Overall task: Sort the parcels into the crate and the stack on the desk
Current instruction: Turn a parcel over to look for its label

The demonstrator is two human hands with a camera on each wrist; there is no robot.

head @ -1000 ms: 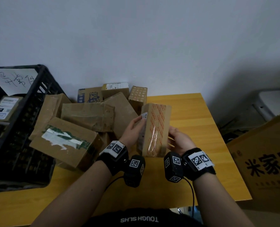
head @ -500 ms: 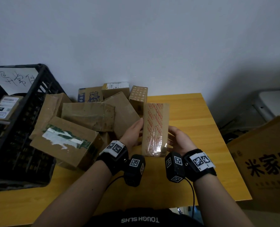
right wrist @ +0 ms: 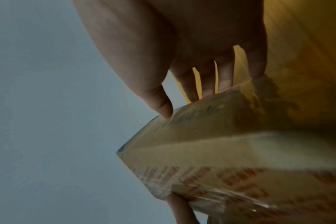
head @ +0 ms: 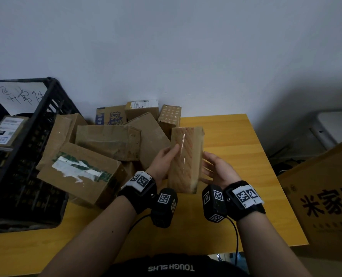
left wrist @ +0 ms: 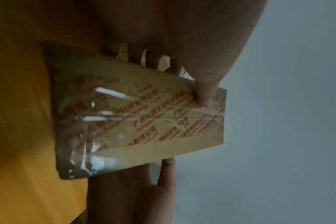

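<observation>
In crate point(head: 52, 100): labelled parcel point(head: 5, 131); both hands point(head: 163, 162) point(head: 218, 169) grip taped parcel point(head: 186, 158).

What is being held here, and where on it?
A taped parcel, upright between both hands: left hand on its left side, right hand on its right.

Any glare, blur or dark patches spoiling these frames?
Head view: dim and sharp, a glare streak on the taped parcel, crate interior nearly black. Left wrist: tape highlights, left hand shadowed. Right wrist: parcel's near end smeared, right hand dark.
</observation>
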